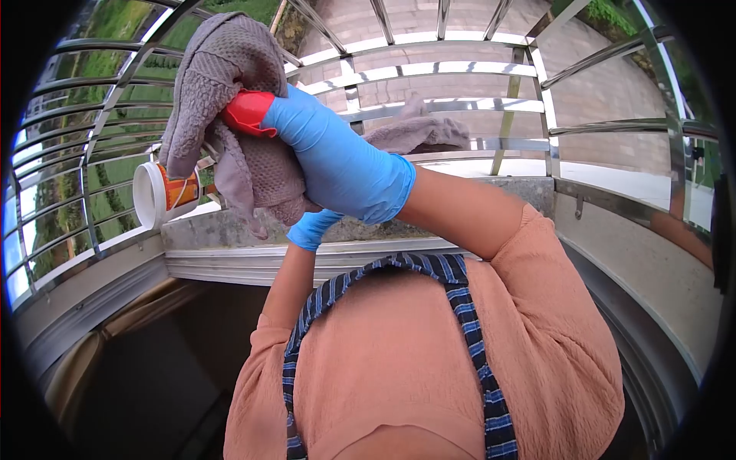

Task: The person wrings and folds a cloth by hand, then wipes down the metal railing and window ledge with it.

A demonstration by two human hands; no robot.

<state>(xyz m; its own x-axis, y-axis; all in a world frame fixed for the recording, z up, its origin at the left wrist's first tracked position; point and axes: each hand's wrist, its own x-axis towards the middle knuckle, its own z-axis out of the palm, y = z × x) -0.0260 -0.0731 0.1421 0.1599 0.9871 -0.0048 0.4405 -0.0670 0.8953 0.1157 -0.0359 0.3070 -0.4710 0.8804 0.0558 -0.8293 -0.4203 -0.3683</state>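
My right hand (330, 149), in a blue glove, reaches up and to the left, its fingers closed around a red plastic piece (249, 113) that looks like the head of a spray bottle. A grey textured cloth (222, 69) is bunched over and below that piece, against the same hand. Only the gloved wrist of my left hand (313, 230) shows beneath; its fingers are hidden behind the cloth and my right hand. Left of the cloth, a white bucket (153, 195) with an orange label is tilted on its side, close to the railing.
A second grey cloth (422, 134) hangs over the metal railing (445, 69) beyond my arm. A concrete ledge (521, 192) and a white window track (207, 263) run in front of my body. Paving and greenery lie far below, outside the bars.
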